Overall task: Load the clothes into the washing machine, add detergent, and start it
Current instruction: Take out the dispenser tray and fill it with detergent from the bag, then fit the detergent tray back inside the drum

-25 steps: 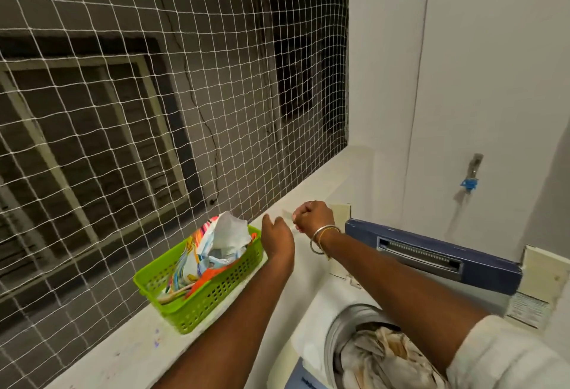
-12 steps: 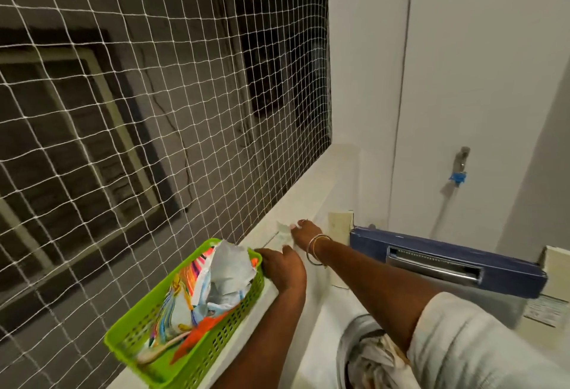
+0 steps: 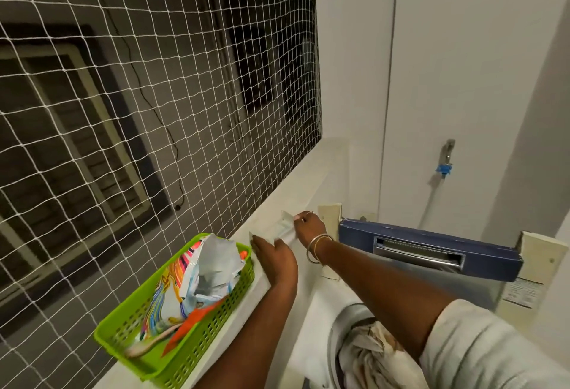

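My right hand (image 3: pixel 310 229) pinches a small pale sachet (image 3: pixel 285 225) lying on the white ledge (image 3: pixel 303 182). My left hand (image 3: pixel 274 253) rests flat on the sachet's near end, fingers together. A top-loading washing machine (image 3: pixel 311 327) stands below, its blue lid (image 3: pixel 431 249) raised, with crumpled light clothes (image 3: pixel 370 354) in the drum. A green plastic basket (image 3: pixel 216 327) on the ledge left of my hands holds a colourful detergent packet (image 3: pixel 197 277).
White netting (image 3: pixel 154 111) covers the opening above the ledge. A tap with a blue fitting (image 3: pixel 445 166) is on the white wall behind the machine. An orange item and a brush lie in the basket.
Both hands have come down from a raised pinch onto the ledge beyond the basket, and now press on the pale sachet. The camera has swung left and closer.
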Demonstrator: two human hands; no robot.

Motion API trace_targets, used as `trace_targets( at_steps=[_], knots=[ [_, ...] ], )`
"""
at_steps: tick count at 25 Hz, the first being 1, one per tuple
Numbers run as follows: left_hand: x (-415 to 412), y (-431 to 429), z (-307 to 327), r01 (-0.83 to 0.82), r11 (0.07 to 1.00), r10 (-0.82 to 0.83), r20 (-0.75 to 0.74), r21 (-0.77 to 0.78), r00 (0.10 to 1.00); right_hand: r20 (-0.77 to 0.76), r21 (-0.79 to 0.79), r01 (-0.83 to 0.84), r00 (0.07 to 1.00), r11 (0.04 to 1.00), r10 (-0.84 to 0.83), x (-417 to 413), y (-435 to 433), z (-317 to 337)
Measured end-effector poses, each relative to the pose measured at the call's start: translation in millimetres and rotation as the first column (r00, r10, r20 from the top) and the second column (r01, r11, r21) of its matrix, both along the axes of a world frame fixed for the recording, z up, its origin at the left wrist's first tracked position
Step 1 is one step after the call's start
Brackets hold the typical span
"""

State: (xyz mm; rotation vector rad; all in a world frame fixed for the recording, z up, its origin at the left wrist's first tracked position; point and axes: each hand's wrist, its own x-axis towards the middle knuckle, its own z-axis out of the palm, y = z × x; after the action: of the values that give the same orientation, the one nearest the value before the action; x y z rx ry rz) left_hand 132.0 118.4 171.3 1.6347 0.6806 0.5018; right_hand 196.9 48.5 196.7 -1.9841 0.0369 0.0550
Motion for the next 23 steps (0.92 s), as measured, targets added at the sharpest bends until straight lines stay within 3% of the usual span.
trace_targets(
  at_steps=[9, 14, 23],
  knots=[
    [-40, -40, 18, 0.028, 0.993, -0.015, 0.116, -0.116, 0.993, 0.075, 0.187, 0.079, 0.993, 0.979, -0.094, -61, -80, 10],
    [-62, -76, 8, 0.032, 0.996, -0.020, 0.134, -0.086, 0.991, 0.096, 0.239, 0.082, 0.990, 0.968, -0.108, -93, -128, -7],
    [-70, -124, -38, 0.192, 0.970, -0.186, 0.053, -0.152, 0.981, -0.091, 0.316, 0.250, 0.968, 0.915, -0.232, -122, -189, -78]
  ],
)
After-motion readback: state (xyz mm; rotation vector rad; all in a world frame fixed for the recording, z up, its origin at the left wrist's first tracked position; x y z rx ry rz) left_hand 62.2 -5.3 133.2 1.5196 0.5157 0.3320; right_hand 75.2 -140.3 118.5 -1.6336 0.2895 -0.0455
